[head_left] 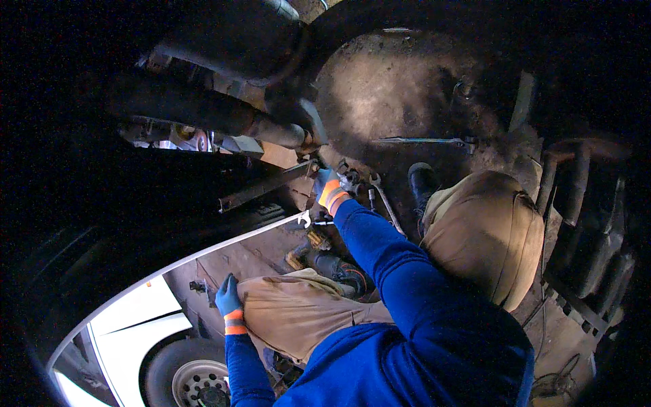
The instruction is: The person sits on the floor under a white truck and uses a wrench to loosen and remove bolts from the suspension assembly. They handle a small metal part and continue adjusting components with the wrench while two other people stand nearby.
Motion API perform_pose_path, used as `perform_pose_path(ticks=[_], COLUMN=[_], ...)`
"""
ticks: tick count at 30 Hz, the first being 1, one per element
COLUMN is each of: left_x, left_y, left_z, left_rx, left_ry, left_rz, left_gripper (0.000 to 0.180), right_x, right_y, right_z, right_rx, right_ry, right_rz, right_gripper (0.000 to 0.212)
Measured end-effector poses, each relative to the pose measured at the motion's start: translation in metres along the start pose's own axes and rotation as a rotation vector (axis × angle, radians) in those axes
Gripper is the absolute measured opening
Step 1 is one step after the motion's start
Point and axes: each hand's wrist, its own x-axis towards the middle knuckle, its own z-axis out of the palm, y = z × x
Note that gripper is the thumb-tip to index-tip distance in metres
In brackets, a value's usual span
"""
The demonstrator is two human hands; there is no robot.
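My right hand, in a blue-grey glove with an orange cuff, reaches to the end of a dark metal bar. Its fingers are closed at the bar's end, and what lies between them is too small to make out. Below that hand, an open-ended wrench lies on the ground beside a short socket tool. My left hand, gloved alike, is beside my bent knee with its fingers stretched out, holding nothing.
Dark vehicle parts and a thick pipe hang at upper left. A long wrench lies on the dirty ground ahead. A yellow-and-black tool lies near my boot. At lower left stands a white vehicle with a wheel. Heavy metal parts lie right.
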Motion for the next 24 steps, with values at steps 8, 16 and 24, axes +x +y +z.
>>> perform_pose_path(ticks=[8, 16, 24], left_x=[-0.007, -0.008, -0.012], left_y=[-0.005, -0.002, 0.002], left_z=[-0.013, -0.009, -0.003], left_rx=[0.057, 0.065, 0.027], left_ry=[0.017, 0.016, 0.093], left_rz=[-0.021, -0.002, -0.002], left_gripper=[0.033, 0.034, 0.033], right_x=[-0.035, -0.011, 0.009], right_y=[-0.073, -0.191, -0.084], right_z=[0.056, 0.072, -0.037], right_rx=[-0.721, -1.401, -0.754], right_ry=[0.045, -0.120, 0.202], right_rz=[0.043, 0.326, 0.191], right_gripper=[0.029, 0.033, 0.042])
